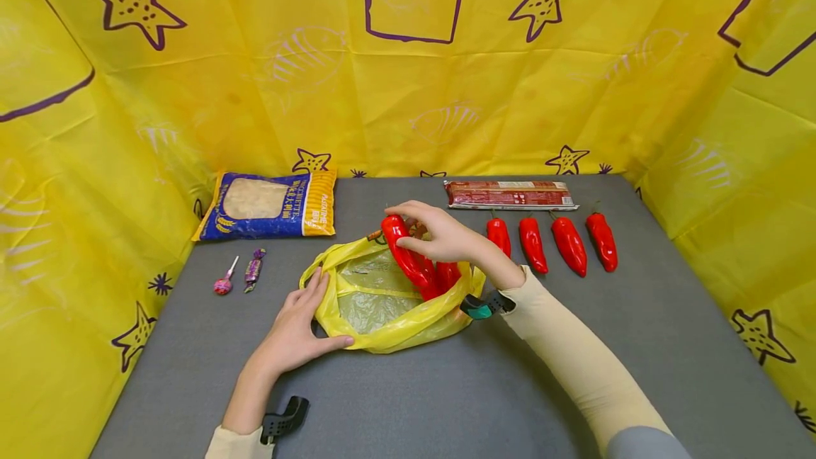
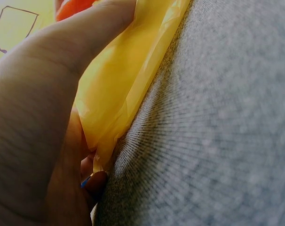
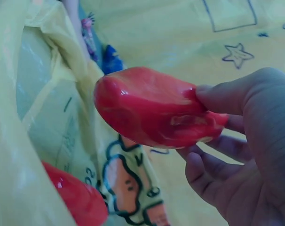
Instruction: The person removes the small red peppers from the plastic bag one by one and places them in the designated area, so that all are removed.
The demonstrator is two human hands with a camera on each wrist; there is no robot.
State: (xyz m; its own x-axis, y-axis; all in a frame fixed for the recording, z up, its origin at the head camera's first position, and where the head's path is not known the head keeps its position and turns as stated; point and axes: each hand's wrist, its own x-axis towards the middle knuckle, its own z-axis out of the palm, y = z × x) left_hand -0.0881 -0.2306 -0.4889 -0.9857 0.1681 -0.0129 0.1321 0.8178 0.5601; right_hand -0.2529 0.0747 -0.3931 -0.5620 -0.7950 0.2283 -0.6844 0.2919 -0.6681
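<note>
My right hand (image 1: 443, 232) grips a glossy red pepper (image 1: 408, 257) between thumb and fingers, over the mouth of a yellow plastic bag (image 1: 395, 335). In the right wrist view, the pepper's rounded tip points toward the bag. Another red pepper (image 3: 76, 195) lies inside the bag, partly hidden by its side. My left hand (image 1: 296, 324) rests spread against the bag's left rim, fingers along the side and thumb at the front edge. The left wrist view shows the thumb lying against the yellow plastic (image 2: 119, 70).
Several red peppers (image 1: 569, 245) stand in a row at right, below a long red-brown packet (image 1: 510, 195). At back left lies a blue and yellow pasta bag (image 1: 264, 204). A lollipop (image 1: 224, 282) and a purple wrapped candy (image 1: 253, 271) are left of the bag. Yellow cloth (image 1: 408, 105) surrounds the grey table (image 1: 395, 402).
</note>
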